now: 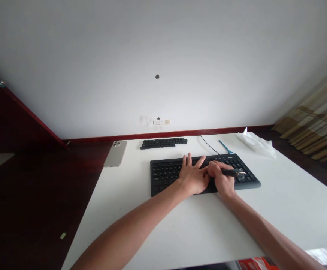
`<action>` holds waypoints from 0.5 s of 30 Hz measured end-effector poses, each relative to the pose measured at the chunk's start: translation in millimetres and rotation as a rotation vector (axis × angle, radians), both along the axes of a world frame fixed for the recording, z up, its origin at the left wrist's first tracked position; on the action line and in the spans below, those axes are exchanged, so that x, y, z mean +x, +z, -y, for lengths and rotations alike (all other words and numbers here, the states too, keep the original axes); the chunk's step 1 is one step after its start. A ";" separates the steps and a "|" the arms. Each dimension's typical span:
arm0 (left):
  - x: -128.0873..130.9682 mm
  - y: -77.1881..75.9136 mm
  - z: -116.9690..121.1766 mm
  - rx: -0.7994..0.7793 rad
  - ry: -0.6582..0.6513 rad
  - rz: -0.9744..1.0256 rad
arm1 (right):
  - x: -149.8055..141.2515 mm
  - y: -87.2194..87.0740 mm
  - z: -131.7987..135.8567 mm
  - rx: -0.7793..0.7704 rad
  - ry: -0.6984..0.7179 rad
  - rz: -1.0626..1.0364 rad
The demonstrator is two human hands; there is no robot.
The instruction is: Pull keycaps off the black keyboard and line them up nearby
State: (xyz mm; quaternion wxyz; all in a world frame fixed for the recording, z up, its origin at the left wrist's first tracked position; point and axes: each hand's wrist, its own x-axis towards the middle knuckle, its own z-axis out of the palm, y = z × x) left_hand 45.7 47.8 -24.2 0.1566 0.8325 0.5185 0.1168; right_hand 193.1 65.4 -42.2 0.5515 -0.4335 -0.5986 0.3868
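Resting on the keyboard (163, 173), left hand (193, 178) is open, fingers spread, nothing visibly held; right hand (222, 178) closed round black tool (229, 173). Keyboard lies on white surface (197, 228), before keycap rows (163, 143).

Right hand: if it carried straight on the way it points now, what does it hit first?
Probably the left hand: the right hand angles forward-left over the keyboard, its fingers right by the left thumb. Contact and height are hard to judge.
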 end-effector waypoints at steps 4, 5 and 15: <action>3.1 -1.0 -3.0 0.020 -0.012 -0.010 | 0.6 -0.9 0.3 0.003 0.004 -0.035; 3.5 -1.2 -3.5 0.028 -0.020 -0.011 | 0.7 -1.2 0.5 0.010 -0.006 -0.059; 6.2 -4.5 -3.9 0.090 -0.027 0.038 | 2.0 1.0 6.4 0.181 -0.092 0.056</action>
